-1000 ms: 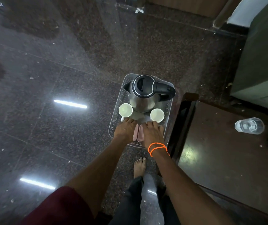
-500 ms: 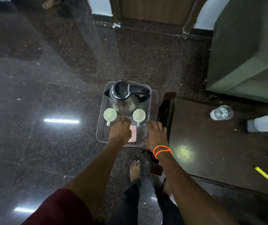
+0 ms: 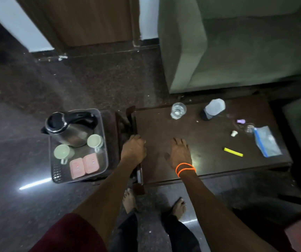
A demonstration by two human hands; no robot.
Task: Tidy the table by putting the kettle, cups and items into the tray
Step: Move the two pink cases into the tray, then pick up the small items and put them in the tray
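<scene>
The tray (image 3: pixel 104 161) sits on the floor just left of the table (image 3: pixel 209 166), holding the kettle (image 3: pixel 67 130), 2 cups (image 3: pixel 61 151) and 2 pink packets (image 3: pixel 84 165). A yellow marker (image 3: pixel 233 152) lies right of the right hand (image 3: pixel 179 153), long axis pointing rightward; that hand, nearer, rests flat and empty. The left hand (image 3: pixel 133 149) curls over the table's left edge.

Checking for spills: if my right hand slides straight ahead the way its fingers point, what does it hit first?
Probably the drinking glass. The right hand lies flat on the table, fingers pointing roughly toward it over bare wood, though depth is uncertain.
</scene>
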